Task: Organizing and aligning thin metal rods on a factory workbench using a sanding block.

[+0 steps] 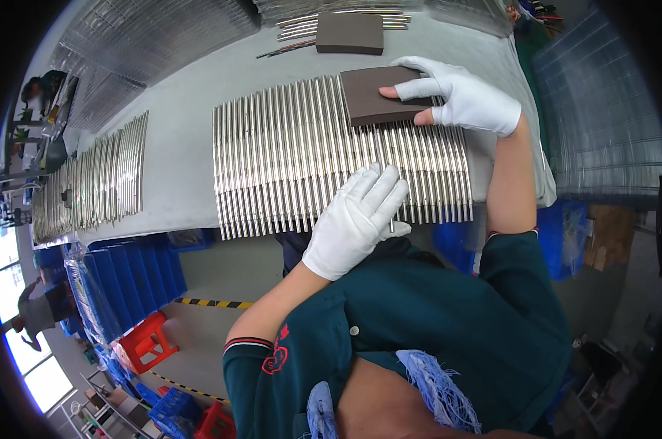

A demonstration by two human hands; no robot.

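A row of shiny metal rods [272,161] lies side by side on the grey-covered table, their near ends reaching its front edge. My left hand [353,219], in a white glove, rests flat across the near part of the rods, fingers stretched out; its thumb is by a rod end at the edge. On the far right part of the row sits a dark brown rectangular block [375,99]. My right hand [466,99], gloved with thumb tip and one fingertip bare, grips the block's right end, fingers spread over its top and the thumb at its near side.
A second brown block [349,34] lies on several rods at the back of the table [177,146]. More rods [100,179] lie at the left. Clear plastic trays [163,44] are stacked behind, others [602,124] at the right. Blue bins [137,278] and a red stool [148,342] stand below left.
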